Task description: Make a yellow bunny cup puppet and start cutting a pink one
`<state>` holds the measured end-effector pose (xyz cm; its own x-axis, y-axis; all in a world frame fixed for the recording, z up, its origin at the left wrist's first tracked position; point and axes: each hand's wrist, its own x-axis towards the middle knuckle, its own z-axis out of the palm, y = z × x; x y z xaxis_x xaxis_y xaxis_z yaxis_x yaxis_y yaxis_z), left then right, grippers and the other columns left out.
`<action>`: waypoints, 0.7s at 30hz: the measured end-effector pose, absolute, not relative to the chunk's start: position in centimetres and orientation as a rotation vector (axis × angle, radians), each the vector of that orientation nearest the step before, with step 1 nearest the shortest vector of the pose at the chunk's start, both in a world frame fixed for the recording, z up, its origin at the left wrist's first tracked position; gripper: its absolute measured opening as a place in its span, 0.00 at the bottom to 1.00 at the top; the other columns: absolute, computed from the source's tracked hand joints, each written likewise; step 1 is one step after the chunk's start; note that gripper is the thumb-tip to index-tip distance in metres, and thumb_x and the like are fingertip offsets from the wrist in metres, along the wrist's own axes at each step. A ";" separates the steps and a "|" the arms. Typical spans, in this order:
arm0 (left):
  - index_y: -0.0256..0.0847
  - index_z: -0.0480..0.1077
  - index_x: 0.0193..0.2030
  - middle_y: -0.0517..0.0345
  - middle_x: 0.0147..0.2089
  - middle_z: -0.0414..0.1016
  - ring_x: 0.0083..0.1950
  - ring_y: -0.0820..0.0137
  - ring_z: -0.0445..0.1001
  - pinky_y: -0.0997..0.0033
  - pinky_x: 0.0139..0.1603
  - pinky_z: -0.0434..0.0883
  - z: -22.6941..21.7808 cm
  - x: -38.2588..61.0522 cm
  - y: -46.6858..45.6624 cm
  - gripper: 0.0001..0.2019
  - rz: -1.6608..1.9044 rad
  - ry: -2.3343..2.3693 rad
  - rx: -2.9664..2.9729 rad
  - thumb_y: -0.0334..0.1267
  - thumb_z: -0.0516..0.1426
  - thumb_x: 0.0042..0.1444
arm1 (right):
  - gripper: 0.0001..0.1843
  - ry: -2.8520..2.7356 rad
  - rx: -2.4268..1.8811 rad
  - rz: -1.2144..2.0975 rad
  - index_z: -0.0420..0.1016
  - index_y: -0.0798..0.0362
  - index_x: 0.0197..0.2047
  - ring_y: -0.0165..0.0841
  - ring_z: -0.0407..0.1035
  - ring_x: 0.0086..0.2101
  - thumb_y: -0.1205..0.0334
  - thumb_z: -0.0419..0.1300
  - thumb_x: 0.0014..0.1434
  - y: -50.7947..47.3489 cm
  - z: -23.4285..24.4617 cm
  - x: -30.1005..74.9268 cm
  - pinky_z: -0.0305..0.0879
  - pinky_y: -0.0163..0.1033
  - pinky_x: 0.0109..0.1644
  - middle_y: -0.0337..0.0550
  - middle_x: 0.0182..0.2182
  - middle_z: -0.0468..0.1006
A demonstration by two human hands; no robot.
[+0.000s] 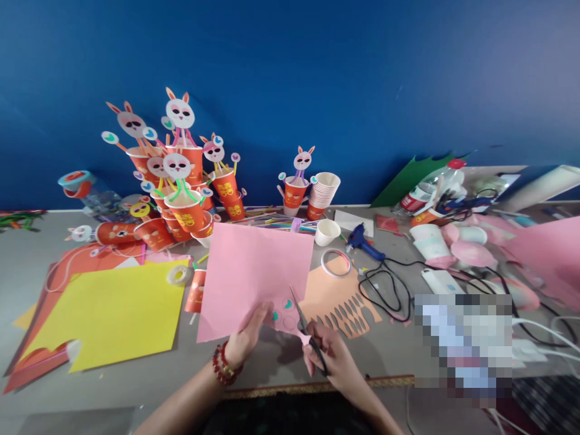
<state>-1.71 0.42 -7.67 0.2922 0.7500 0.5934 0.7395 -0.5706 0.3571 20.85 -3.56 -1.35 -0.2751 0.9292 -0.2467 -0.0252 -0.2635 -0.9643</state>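
Observation:
My left hand, with a red bead bracelet at the wrist, grips the lower edge of a sheet of pink paper, thumb on top. The sheet is held tilted above the table. Near its lower right corner are small green marks and a drawn circle. My right hand is closed around the black handles of a pair of scissors. The scissor blades point up and away, at the sheet's right edge. Beside the fingers, a narrow strip of the pink paper hangs from the corner.
Orange paper cups with rabbit-face figures stand behind the sheet. Yellow paper lies left, cut peach paper right. Behind are a tape roll, a white cup and a blue glue gun with a looped black cord.

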 end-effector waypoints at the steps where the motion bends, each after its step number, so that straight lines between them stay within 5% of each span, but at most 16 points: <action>1: 0.47 0.47 0.74 0.60 0.50 0.83 0.46 0.73 0.83 0.77 0.52 0.79 -7.7 -1.7 0.4 0.26 1.182 1.432 2.521 0.30 0.40 0.72 | 0.29 -1.223 -1.214 1.640 0.56 0.49 0.28 0.26 0.59 0.15 0.33 0.63 0.54 -3.6 -1.4 20.9 0.50 0.32 0.23 0.27 0.14 0.60; 11: 0.46 0.52 0.73 0.60 0.48 0.84 0.46 0.73 0.84 0.80 0.50 0.79 -6.7 -1.8 0.7 0.25 1.285 1.313 2.573 0.29 0.41 0.71 | 0.25 -1.232 -1.271 1.637 0.56 0.48 0.27 0.26 0.60 0.15 0.42 0.65 0.55 -3.6 -1.1 21.2 0.52 0.33 0.23 0.28 0.14 0.63; 21: 0.45 0.77 0.54 0.59 0.39 0.86 0.40 0.70 0.85 0.77 0.45 0.83 -4.7 -1.2 1.0 0.25 1.179 1.408 2.374 0.37 0.39 0.73 | 0.23 -1.257 -1.275 1.635 0.57 0.48 0.27 0.26 0.60 0.15 0.44 0.64 0.56 -3.7 -0.8 21.5 0.53 0.32 0.22 0.28 0.14 0.65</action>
